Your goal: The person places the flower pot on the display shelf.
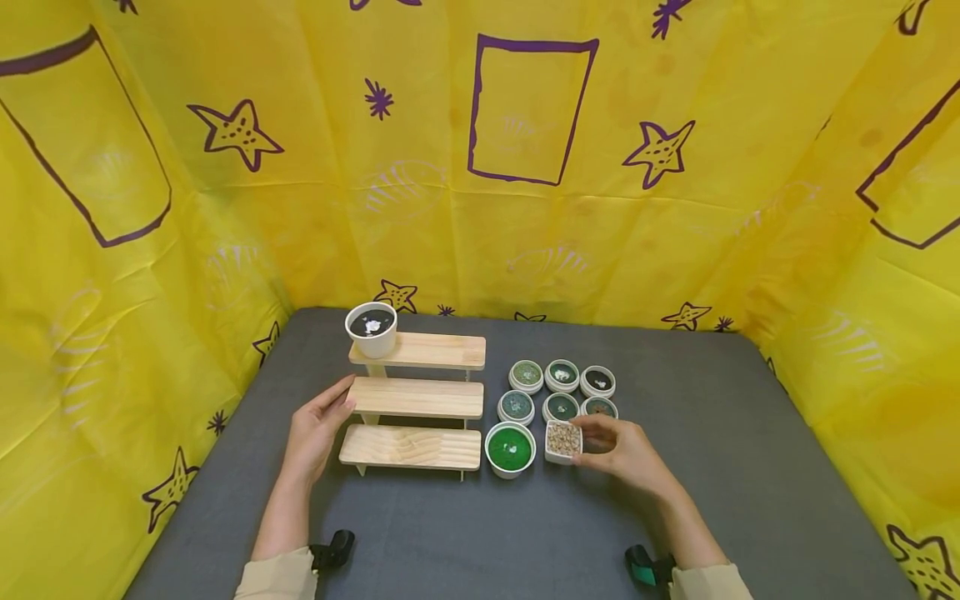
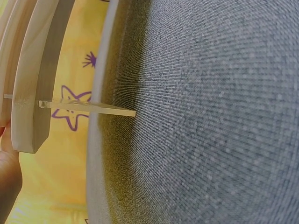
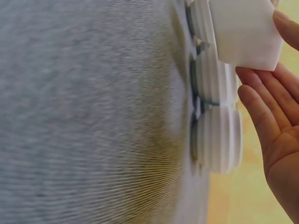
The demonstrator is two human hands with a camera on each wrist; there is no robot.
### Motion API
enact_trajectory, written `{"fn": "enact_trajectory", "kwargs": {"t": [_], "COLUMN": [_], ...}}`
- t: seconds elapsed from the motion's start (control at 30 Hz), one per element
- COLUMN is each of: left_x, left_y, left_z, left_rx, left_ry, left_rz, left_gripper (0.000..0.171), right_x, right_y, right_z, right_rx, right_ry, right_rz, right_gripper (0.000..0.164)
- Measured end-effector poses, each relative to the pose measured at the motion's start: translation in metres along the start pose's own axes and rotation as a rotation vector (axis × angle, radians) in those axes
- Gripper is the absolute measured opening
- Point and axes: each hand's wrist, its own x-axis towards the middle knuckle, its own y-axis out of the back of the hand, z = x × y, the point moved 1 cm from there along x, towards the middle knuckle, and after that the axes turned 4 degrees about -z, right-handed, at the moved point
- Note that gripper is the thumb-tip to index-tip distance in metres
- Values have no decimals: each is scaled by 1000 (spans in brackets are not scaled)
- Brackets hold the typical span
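Observation:
A three-tier wooden display stand (image 1: 416, 398) with clear supports stands left of centre. My left hand (image 1: 317, 425) holds the left end of its middle tier between thumb and fingers; in the left wrist view only part of that hand (image 2: 8, 175) shows beside the wood. Between the thumb and fingers of my right hand (image 1: 626, 452) is a small square white pot (image 1: 562, 440) filled with beige grains. The right wrist view shows the white pot (image 3: 245, 35) raised off the table, beside round ribbed containers (image 3: 217, 137).
On the stand's top tier, at its left end, sits a white cup (image 1: 372, 329) with dark contents. A white cup of green material (image 1: 509, 448) stands right of the bottom tier. Several round pots (image 1: 561, 375) form two rows behind the right hand. Yellow patterned cloth (image 1: 450, 208) surrounds the grey table (image 1: 480, 542).

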Motion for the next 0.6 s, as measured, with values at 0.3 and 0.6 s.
{"fn": "enact_trajectory", "kwargs": {"t": [0.3,0.6], "left_x": [0,0], "left_y": [1,0], "left_z": [-2,0], "left_rx": [18,19], "left_ry": [-14,-4], "left_rz": [3,-2], "left_gripper": [54,51], "right_x": [11,26], "right_y": [5,9], "right_z": [-15,-32], "right_rx": [-45,-35], "right_ry": [56,80], "right_rz": [39,58], "right_gripper": [50,52]}}
